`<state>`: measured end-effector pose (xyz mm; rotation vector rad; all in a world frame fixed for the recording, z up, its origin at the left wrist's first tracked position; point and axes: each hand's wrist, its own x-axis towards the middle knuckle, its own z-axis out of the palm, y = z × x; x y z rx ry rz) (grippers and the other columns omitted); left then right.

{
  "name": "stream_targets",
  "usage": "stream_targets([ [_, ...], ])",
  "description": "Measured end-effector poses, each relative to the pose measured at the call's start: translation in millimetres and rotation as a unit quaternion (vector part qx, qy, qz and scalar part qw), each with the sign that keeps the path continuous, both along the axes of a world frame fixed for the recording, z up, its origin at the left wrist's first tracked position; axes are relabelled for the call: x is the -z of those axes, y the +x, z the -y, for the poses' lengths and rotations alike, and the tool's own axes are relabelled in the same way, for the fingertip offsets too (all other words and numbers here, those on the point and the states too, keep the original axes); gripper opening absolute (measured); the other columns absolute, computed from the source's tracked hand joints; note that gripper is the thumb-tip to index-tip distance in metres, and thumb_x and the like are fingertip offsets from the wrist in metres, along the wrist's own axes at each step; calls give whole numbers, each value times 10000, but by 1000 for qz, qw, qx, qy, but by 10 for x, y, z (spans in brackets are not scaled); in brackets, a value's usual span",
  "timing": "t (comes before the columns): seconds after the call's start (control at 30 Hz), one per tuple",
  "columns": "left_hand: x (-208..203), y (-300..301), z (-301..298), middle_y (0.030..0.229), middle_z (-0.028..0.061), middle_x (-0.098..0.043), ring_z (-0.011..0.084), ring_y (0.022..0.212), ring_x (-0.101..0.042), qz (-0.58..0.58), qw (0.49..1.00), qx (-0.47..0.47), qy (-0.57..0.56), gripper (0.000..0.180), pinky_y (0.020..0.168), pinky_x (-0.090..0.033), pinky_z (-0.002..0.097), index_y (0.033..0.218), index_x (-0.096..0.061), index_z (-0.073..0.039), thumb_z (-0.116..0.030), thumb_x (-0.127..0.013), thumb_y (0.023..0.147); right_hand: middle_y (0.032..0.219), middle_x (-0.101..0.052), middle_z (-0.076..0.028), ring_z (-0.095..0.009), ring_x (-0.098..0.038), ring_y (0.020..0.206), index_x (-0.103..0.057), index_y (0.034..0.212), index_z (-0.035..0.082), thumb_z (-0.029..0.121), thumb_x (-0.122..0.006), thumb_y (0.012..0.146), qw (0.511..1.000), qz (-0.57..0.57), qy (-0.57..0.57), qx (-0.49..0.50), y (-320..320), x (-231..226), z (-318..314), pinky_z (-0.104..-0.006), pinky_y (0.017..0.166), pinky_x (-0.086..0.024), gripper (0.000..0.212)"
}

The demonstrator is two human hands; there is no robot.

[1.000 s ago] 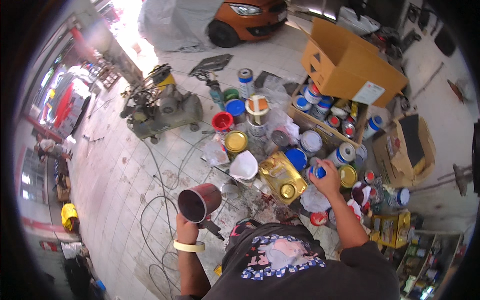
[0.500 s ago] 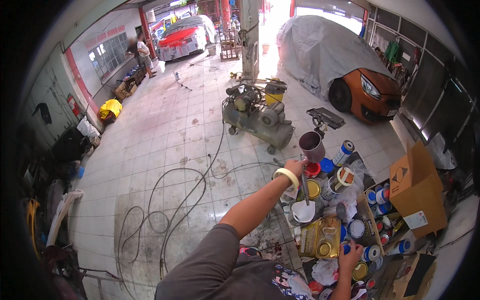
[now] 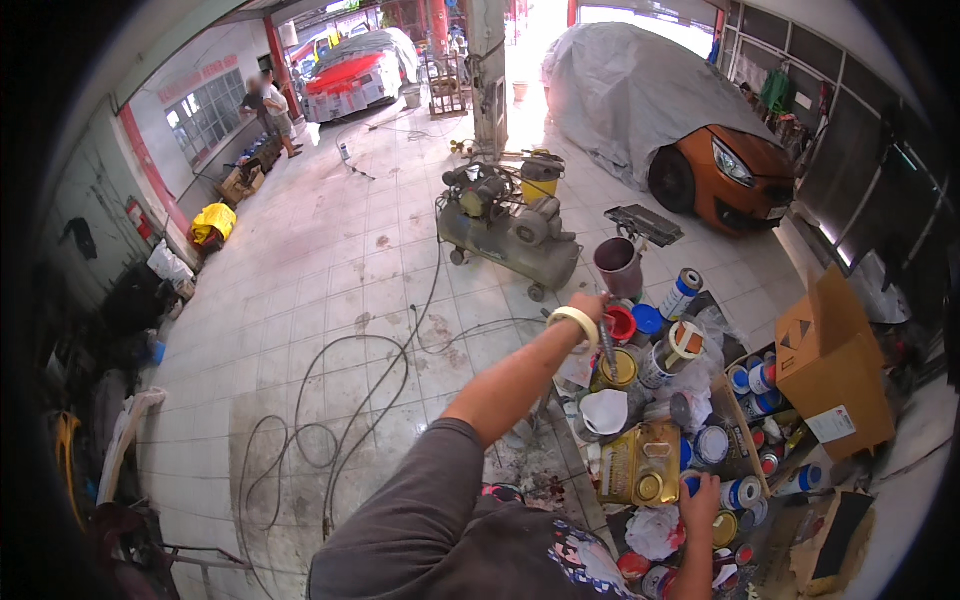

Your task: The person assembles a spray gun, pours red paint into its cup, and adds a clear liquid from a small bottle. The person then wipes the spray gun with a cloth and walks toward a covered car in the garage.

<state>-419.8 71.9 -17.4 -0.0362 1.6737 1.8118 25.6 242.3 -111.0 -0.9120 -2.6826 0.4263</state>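
Note:
My left hand (image 3: 590,306), with a cream tape roll (image 3: 575,323) round its wrist, is closed on a thin grey rod-like tool (image 3: 607,345) pointing down over a gold-lidded can (image 3: 615,366). A maroon cup (image 3: 618,266) stands right beside its fingers, mouth upward; whether cup and tool are joined I cannot tell. My right hand (image 3: 703,490) is curled round a small blue-topped can (image 3: 691,482), its fingertips partly hidden. Nearby are a gold rectangular tin (image 3: 630,468), a white cup (image 3: 604,411), and red (image 3: 620,322) and blue (image 3: 648,320) lids.
Cans and a crumpled cloth (image 3: 655,532) crowd the work surface, with a cardboard box (image 3: 835,375) at the right. Beyond stand an air compressor (image 3: 510,235) and a covered orange car (image 3: 715,185). A hose (image 3: 350,340) loops over the floor. Two people (image 3: 270,110) stand far left.
My left hand has moved slightly away from me, carrying the grey tool and the cup farther from the white cup. My right hand stays at the blue-topped can. The whole view has shifted slightly.

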Motion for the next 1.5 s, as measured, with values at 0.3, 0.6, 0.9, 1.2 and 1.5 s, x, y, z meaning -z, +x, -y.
stream_targets([
  [0.3,-156,-69,425,848,120,-703,274,737,-729,24,998,-20,-48,348,601,-604,479,1120,-701,-89,-385,-557,1007,1082,-543,-208,-443,-580,1010,-578,1058,5,232,-776,811,1000,3,-14,-4,-8,-17,-35,-498,837,-492,389],
  [0.6,33,-188,565,805,76,-704,202,663,-689,-30,997,-19,-73,331,569,-531,373,1091,-721,-117,-374,-524,1023,1053,-542,-193,-432,-583,977,-587,1054,14,210,-778,804,999,-26,-17,-8,16,-12,7,-483,818,-492,371],
  [0.9,527,-293,1087,839,86,-684,215,674,-672,11,998,-45,-39,311,670,-587,383,1136,-680,-109,-373,-553,1030,1128,-538,-222,-448,-584,1014,-595,1129,16,192,-764,823,999,32,-17,-2,-57,-102,49,-495,856,-497,392],
  [1.2,1116,11,2129,724,97,-626,213,559,-630,68,987,-144,-20,392,501,-501,348,1055,-698,-43,-414,-576,1022,1261,-492,-246,-454,-575,1070,-565,1220,22,164,-717,873,999,47,-23,-5,-90,25,141,-521,858,-485,404],
  [1.5,1475,652,2439,711,98,-618,233,587,-638,135,977,-158,-51,324,568,-561,369,1051,-641,-19,-337,-589,1021,1202,-502,-201,-434,-571,1069,-578,1208,47,131,-713,863,998,32,-27,-40,-44,3,90,-511,858,-482,380],
])
